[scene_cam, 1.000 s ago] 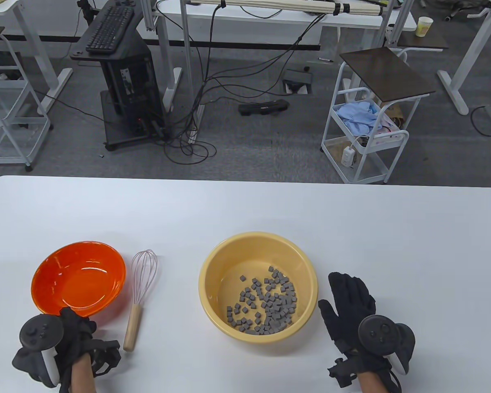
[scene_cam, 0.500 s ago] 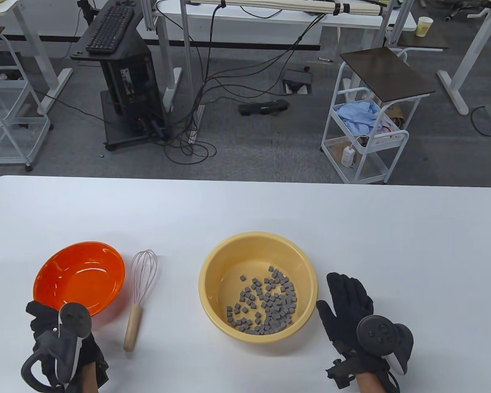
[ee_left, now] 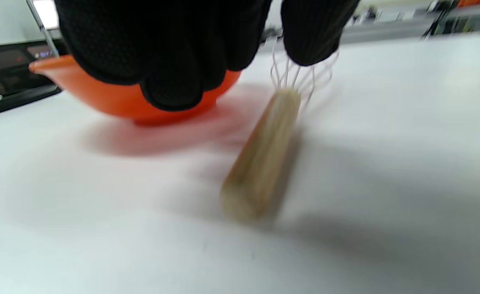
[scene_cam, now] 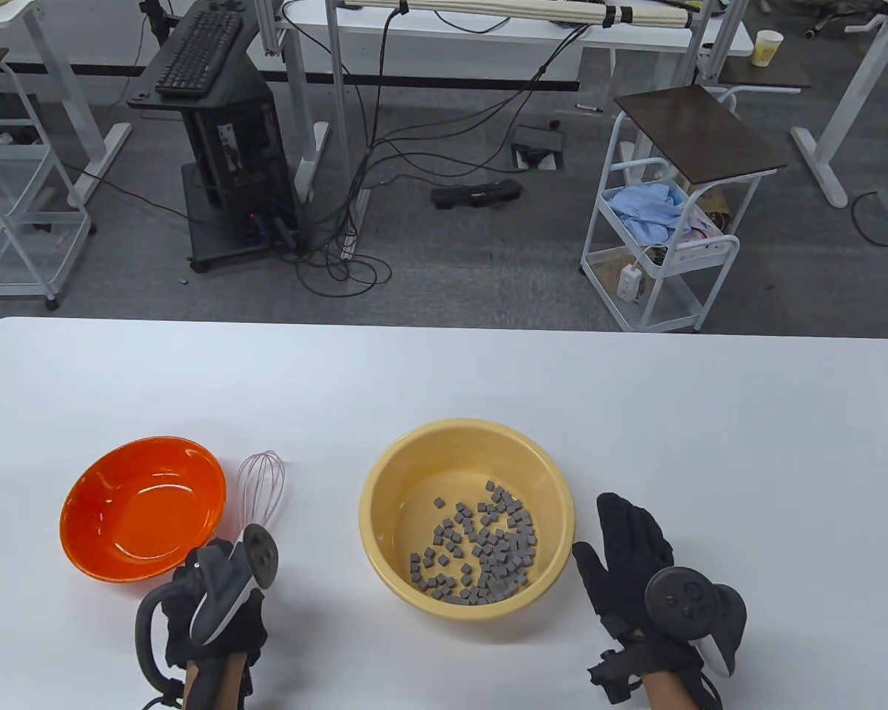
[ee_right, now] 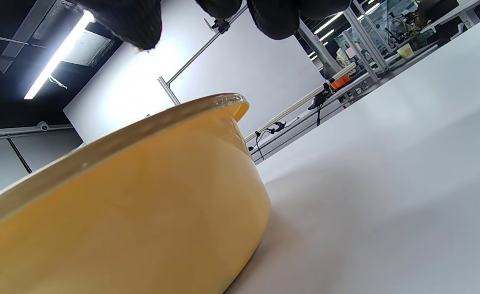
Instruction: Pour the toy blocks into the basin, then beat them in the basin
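Small grey toy blocks [scene_cam: 481, 547] lie in yellow plastic basin [scene_cam: 385, 473]. Your left hand [scene_cam: 218, 606] hovers above wooden-handled wire whisk [ee_left: 264, 163], fingers curled, grip empty. Close round handle mid-length. Right hand [scene_cam: 629, 562] flat, open beside basin: steady rim.

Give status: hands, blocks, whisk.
Left hand open above whisk handle, no grip. Right hand open beside yellow basin. Blocks in basin. Nothing in the way.
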